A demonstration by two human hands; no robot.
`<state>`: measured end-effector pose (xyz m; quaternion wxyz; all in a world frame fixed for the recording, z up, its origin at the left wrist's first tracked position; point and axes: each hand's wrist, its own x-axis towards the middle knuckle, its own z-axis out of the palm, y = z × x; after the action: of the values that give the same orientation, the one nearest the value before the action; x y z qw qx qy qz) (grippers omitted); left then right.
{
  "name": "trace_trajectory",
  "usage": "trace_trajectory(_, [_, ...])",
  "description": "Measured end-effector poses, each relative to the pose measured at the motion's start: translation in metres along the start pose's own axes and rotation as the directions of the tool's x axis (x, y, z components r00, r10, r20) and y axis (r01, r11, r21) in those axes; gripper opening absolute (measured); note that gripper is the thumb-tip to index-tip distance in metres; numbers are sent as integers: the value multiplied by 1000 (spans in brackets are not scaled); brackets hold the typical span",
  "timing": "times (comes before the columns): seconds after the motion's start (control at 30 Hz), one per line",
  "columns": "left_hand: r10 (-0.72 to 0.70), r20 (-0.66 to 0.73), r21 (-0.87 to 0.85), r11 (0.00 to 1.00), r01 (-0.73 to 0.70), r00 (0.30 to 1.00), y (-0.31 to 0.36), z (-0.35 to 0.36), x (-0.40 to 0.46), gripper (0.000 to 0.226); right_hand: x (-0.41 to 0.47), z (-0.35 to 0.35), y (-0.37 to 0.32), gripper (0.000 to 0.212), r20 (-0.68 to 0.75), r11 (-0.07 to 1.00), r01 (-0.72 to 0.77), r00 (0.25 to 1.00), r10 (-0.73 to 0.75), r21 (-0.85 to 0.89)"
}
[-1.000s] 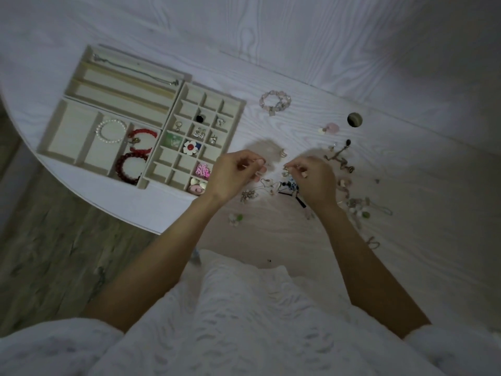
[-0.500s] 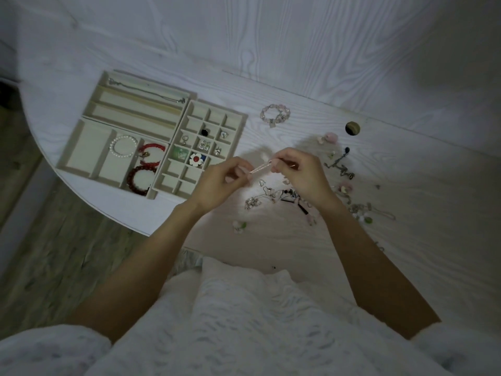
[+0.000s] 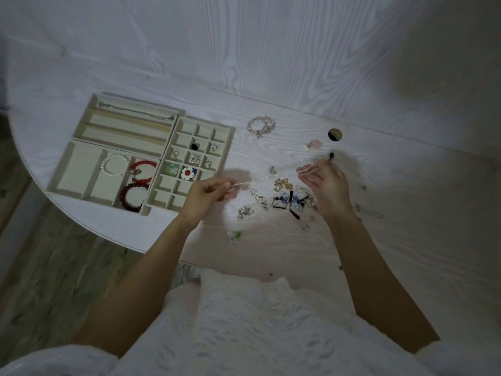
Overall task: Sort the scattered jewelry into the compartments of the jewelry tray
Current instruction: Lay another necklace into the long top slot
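A beige jewelry tray [image 3: 81,147] sits at the left of a white wood-grain table [image 3: 271,63], near its curved edge, above a grey plank floor [image 3: 40,267]. A thin silver chain [image 3: 135,111] lies along the tray's rearmost long slot; a white pearl bracelet [image 3: 115,165] and two red bead bracelets [image 3: 141,170] [image 3: 130,198] fill the tall compartments at the front. In the tray's right-hand grid of small squares lie a black ring [image 3: 194,146], small silver pieces [image 3: 195,159], a green piece [image 3: 170,167] and a white flower brooch with a red centre [image 3: 188,172]. Just right of the grid, the left hand [image 3: 208,196] pinches one end of a fine, pale chain [image 3: 260,179] between thumb and curled fingers; the chain stretches across, above the table, to the right hand [image 3: 325,185], whose fingers are loosely spread with the chain's other end draped over the fingertips [image 3: 303,170]. Below and between the hands lies the scattered jewelry [image 3: 282,199]: gold pieces, silver earrings, and blue-and-white beads with black tassels. A pale bead bracelet [image 3: 260,127] lies apart toward the rear, near a round cable hole [image 3: 335,134] and a pink stone [image 3: 314,143]. More small pieces trail beside the right wrist. No writing can be read. A white textured garment [image 3: 257,335] fills the foreground.
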<state>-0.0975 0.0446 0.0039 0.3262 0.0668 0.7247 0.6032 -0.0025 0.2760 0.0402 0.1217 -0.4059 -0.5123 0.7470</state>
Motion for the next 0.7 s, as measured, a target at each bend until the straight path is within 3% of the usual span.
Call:
trace_trajectory(0.23, [-10,-52,28,1000,12,999,5,7,4,15,-1,-6,3,11,6,947,114,993,-118,-301])
trace_trajectory(0.4, [-117,-16,-420,902,100,993,22,14,6,17,-2,-11,3,11,-23,937,109,992,-124,-332])
trace_trajectory(0.47, [-130,-10,-493,863,108,991,29,10,6,19,-4,-11,1,9,-13,948,87,995,-96,-307])
trace_trajectory(0.57, [-97,-37,-409,910,73,995,38,1,0,31,-8,-5,-1,9,82,955,78,995,-57,-286])
trace_trajectory(0.7, [30,-59,-28,999,-31,998,47,-29,-9,36,-13,10,-7,7,179,953,121,981,-72,-277])
